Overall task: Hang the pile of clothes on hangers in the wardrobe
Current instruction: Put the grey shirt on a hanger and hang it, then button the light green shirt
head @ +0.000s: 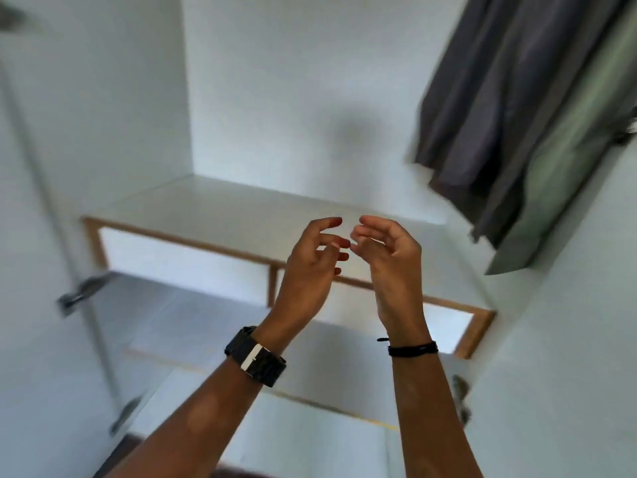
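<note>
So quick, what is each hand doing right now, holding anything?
Left hand: open, fingers loosely curled, holding nothing.
Right hand: open, fingers loosely curled, holding nothing.

Grey garment [499,98] — green one [579,160].

You have no text, label, brand, number or sign to read here. The watch [255,356] on your near left wrist shows only its dark band and a plain pale clasp, and the dark grey garment [493,98] hanging at the far right is too blurred to show any print.
</note>
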Available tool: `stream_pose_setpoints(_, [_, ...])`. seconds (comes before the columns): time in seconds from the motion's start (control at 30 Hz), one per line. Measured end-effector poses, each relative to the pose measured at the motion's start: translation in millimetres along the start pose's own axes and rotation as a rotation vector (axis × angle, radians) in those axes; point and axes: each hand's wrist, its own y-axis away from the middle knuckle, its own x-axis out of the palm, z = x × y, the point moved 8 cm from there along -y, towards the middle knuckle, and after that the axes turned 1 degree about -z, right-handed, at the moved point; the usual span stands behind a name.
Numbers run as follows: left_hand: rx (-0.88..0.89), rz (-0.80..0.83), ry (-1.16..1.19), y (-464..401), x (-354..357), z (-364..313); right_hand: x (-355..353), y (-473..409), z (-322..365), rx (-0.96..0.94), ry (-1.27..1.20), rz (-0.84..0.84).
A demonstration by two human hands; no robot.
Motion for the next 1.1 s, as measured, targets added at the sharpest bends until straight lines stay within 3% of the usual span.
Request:
stream_pose_setpoints(0.2, [-0.168,-0.277,-0.139,138.6,-148.7,19.6,127.5,132.5,-35.3,0.191,-0.066,0.493])
stream_pose_setpoints(0.4, [-0.350,-0.720,-0.177,320.4,-285.9,12.0,253.7,309.6,-44.8,0.383,-0.154,0.987])
stream_pose_setpoints(0.57, [-0.428,-1.021,-0.190,472.3,-357.1,-9.9,316.4,471.7,-31.9,0.510,-0.152,1.319])
stream_pose_setpoints(0.83, [-0.550,-1.407,-0.206,701.2,-412.2,-49.4,344.9,717.6,2.1,0.561,-0.147,1.754])
stream_pose_setpoints(1.1, [-0.593,-1.738,-0.184,857.2,-398.9,-39.6,325.7,876.8,-6.8,0.520,-0.081,2.104])
